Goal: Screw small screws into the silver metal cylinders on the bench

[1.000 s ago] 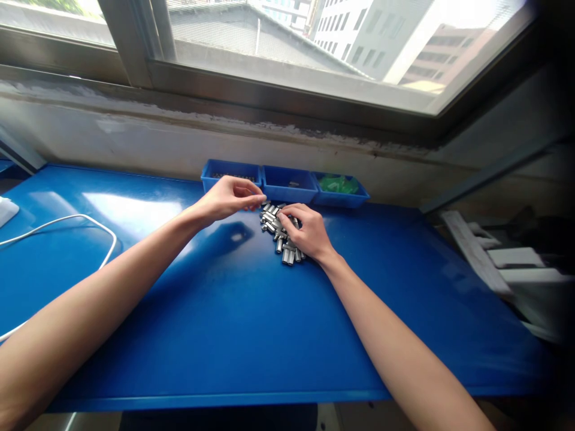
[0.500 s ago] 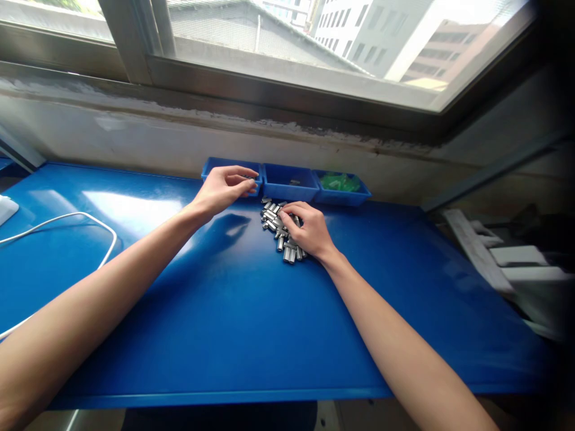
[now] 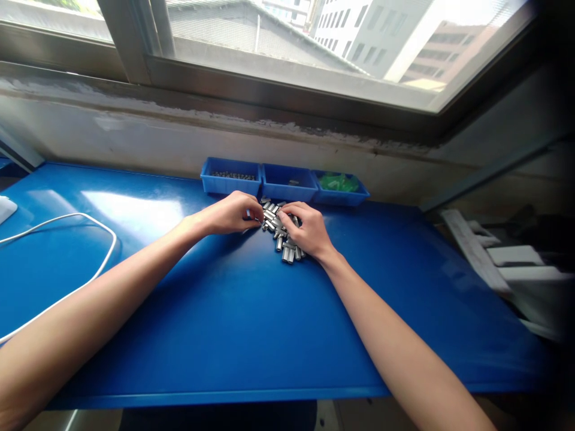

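A pile of short silvery metal cylinders (image 3: 288, 254) lies on the blue table. My right hand (image 3: 308, 228) rests over the pile's right side, thumb and index finger pinched on one of the metal cylinders, largely covered by the fingertips. Just left of the pile, my left hand (image 3: 233, 213) is closed in a pinch above the table. Something tiny seems to show at its fingertips, too small to name. Behind this hand stands a blue bin (image 3: 231, 184) with many small metal parts inside.
A middle blue bin (image 3: 290, 191) holds a few small pieces, and a right blue bin (image 3: 344, 197) holds green plastic. A white cable (image 3: 96, 220) curves over the table (image 3: 233, 335) at left. White items (image 3: 516, 256) stand beyond the right edge. A window spans the back.
My left hand has come from over the left bin down and to the right, beside the pile, uncovering the bin's contents. My right hand has stayed in place.
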Demonstrator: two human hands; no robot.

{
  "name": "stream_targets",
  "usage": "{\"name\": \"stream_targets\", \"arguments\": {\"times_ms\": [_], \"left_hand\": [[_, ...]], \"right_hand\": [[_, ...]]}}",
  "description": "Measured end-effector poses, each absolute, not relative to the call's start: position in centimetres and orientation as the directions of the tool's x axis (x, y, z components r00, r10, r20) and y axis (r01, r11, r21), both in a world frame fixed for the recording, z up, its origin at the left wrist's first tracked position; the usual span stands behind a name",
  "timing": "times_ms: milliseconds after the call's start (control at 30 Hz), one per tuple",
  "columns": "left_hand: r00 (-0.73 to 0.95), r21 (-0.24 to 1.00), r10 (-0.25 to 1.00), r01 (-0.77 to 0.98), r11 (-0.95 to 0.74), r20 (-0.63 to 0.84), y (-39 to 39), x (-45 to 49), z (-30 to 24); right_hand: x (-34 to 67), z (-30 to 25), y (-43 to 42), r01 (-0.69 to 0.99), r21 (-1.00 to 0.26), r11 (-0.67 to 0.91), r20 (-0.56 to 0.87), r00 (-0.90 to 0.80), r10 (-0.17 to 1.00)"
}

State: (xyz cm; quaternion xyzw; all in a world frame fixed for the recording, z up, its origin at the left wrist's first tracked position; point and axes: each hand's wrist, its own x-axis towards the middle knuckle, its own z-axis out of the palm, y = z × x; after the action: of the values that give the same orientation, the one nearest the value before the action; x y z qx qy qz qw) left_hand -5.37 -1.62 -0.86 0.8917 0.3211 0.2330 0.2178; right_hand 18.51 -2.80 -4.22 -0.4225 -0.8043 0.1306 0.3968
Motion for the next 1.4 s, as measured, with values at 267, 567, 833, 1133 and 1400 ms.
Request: {"name": "stream_targets", "arguments": {"times_ms": [267, 567, 833, 1133, 1400], "left_hand": [[0.65, 0.514, 0.694, 0.499, -0.698, 0.311, -1.7, -5.5, -1.2], [0.679, 0.496, 0.678, 0.502, -0.709, 0.282, -1.6, -5.7, -0.9], [0.702, 0.519, 0.652, 0.459, -0.721, 0.286, -2.1, -5.3, -0.8], [0.663, 0.559, 0.697, 0.48, -0.676, 0.273, -1.5, -5.6, -1.1], [0.657, 0.456, 0.688, 0.532, -0.713, 0.31, -1.6, -5.8, -1.8]], "right_hand": [[18.5, -4.2, -2.7, 0.574, -0.547, 0.609, 0.526, -0.33, 0.784], [18.5, -4.3, -2.8, 0.576, -0.539, 0.614, 0.534, -0.33, 0.778], [18.5, -4.2, -2.8, 0.57, -0.538, 0.621, 0.537, -0.335, 0.774], [18.5, -4.2, -2.8, 0.574, -0.543, 0.613, 0.529, -0.334, 0.78], [18.6, -4.1, -2.9, 0.587, -0.543, 0.6, 0.517, -0.33, 0.79]]}}
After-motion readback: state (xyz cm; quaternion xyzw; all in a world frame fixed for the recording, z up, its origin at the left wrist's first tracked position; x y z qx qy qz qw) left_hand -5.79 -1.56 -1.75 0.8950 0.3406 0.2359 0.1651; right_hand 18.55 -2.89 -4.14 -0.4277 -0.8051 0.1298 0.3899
